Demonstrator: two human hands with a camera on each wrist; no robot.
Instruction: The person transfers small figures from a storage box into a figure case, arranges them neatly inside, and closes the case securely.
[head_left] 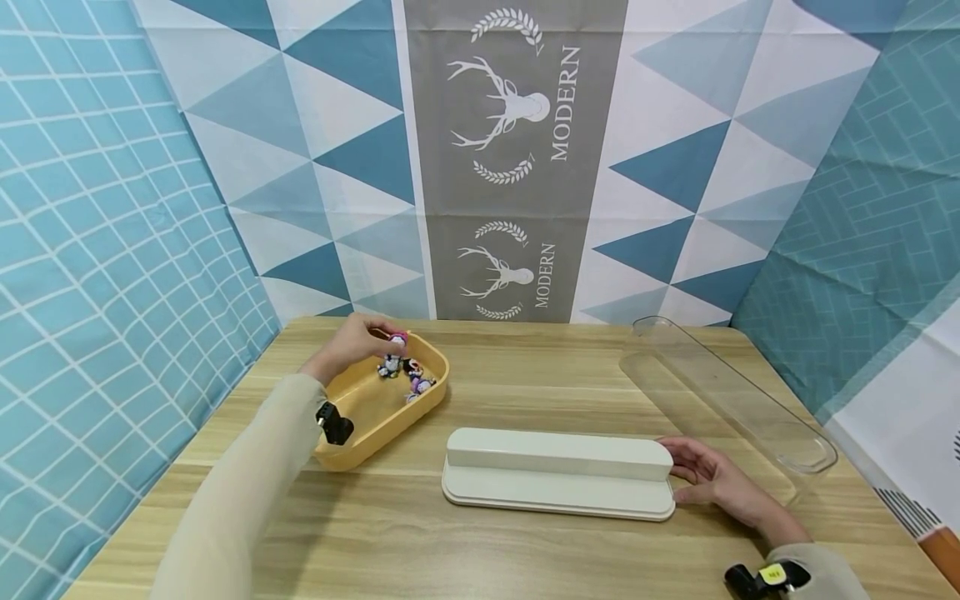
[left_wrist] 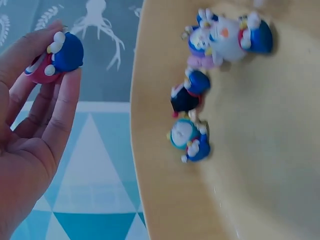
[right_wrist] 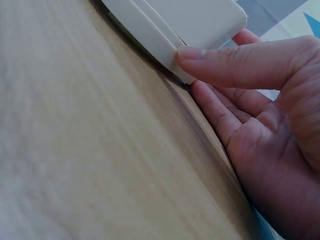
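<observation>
My left hand is over the far side of a yellow-orange bin, pinching a small blue figurine with a pink-red part between thumb and fingertips. Inside the bin, several more figurines lie along the wall, among them a black-and-blue figurine and a teal-headed figurine. At the right end of a cream stepped stand, my right hand holds the edge. In the right wrist view its thumb lies on the stand's corner, with the other fingers around the end.
A long clear plastic cover lies at the right of the wooden table. Patterned cloth hangs behind the table, with a blue tiled cloth along the left side.
</observation>
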